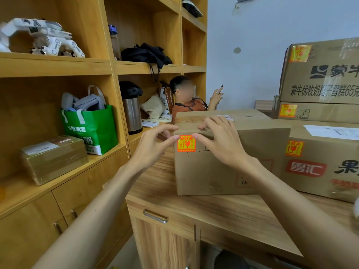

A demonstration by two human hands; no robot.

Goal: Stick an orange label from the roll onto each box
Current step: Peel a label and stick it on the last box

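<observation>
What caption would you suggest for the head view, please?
Left hand and right hand press an orange label onto the front of a cardboard box on a wooden desk beside other labelled boxes.

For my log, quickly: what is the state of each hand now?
Left hand: open, thumb presses the label.
Right hand: open, thumb on label, fingers over the box edge.

Matt cardboard on grained wood, with a few shiny spots

The box (213, 171) is plain matt brown cardboard, and its orange label (186, 143) is smooth paper with a slight sheen. The surface (223, 210) is wood-grain with a satin finish and a brushed metal handle (155, 216). The shelf (58, 65) is smooth pale wood. On it are a parcel (54, 158) in glossy tape, a green fabric bag (93, 131) and a steel flask (133, 113).
</observation>
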